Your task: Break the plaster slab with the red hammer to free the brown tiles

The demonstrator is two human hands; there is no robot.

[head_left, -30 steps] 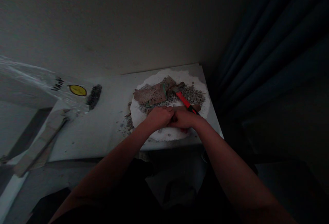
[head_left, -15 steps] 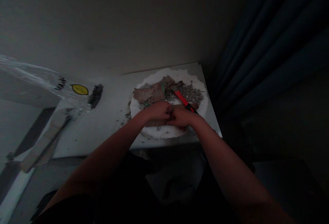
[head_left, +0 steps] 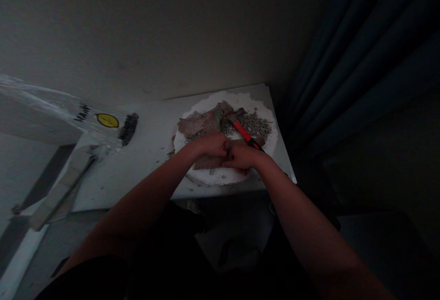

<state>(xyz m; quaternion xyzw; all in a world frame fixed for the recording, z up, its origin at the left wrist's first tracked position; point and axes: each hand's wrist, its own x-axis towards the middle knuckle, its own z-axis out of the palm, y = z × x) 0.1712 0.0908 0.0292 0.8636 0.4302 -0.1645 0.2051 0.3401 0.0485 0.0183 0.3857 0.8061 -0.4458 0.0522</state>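
Observation:
My left hand (head_left: 210,146) and my right hand (head_left: 242,157) meet, both closed, over a flat brown slab piece (head_left: 205,162) lying on a round white pad (head_left: 227,176). Both hands seem to grip this piece at its top edge. Behind them on the pad lie a larger brown slab (head_left: 199,124), a heap of grey gravel (head_left: 256,125) and a hammer with a red handle (head_left: 243,132). The scene is dim, so the fingers are hard to read.
The pad sits on a white table (head_left: 144,162) against a pale wall. At the left lie a clear plastic bag with a yellow label (head_left: 107,120), a dark brush (head_left: 127,129) and a long pale tool (head_left: 58,190). Dark curtains (head_left: 360,61) hang at the right.
Both hands moved slightly away from me on the pad, staying together. The brown piece under them now shows more below the left hand.

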